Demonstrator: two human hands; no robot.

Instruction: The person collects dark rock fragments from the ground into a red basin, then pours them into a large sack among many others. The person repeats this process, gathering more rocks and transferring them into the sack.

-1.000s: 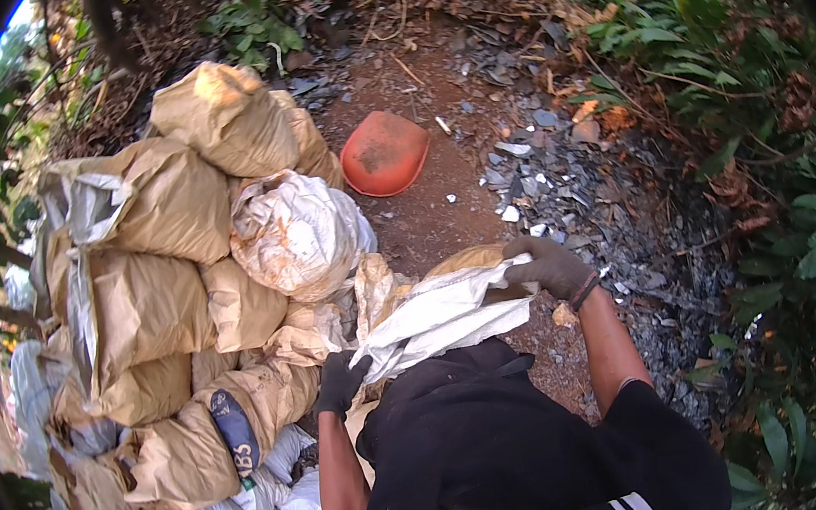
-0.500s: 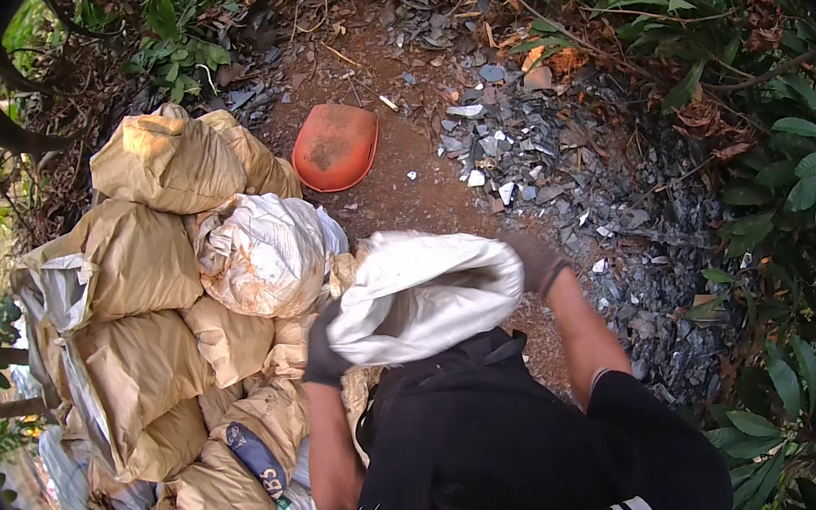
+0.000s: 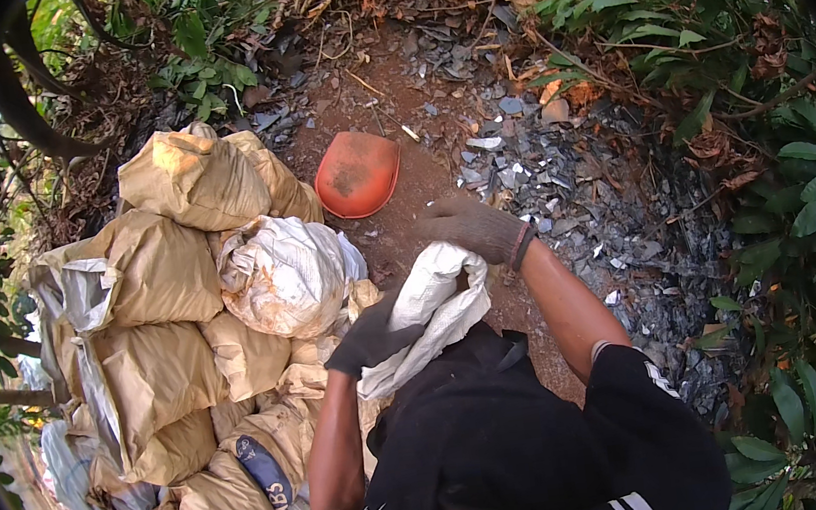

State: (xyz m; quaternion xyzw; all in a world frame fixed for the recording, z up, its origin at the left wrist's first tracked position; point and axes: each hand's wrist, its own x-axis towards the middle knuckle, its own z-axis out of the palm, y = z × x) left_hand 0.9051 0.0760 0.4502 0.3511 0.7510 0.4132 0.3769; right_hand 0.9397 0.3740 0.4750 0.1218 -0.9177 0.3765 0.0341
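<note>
A white woven sack point(image 3: 426, 303) stands in front of my body, its mouth narrowed and tipped toward the right. My left hand point(image 3: 377, 337), in a dark glove, is closed on the sack's left side. At the far edge of the mouth, my right hand point(image 3: 476, 229), gloved in dark grey-brown, is closed on the rim; its fingertips are partly hidden. What the sack holds cannot be seen. Beyond it on the soil lies a red-orange plastic scoop-shaped container point(image 3: 358, 173), smeared with dirt.
Stacked tan sacks point(image 3: 165, 378) fill the left side, with a stained white sack point(image 3: 285, 277) among them. A dark blue shoe-like item point(image 3: 263, 471) lies on the pile. Broken grey shards point(image 3: 617, 231) cover the ground at right. Leafy plants point(image 3: 812, 179) border the right edge.
The sack's wide-open mouth has been drawn narrower and turned. My right hand has moved left and away from me along the rim, while my left hand has come inward over the sack's side.
</note>
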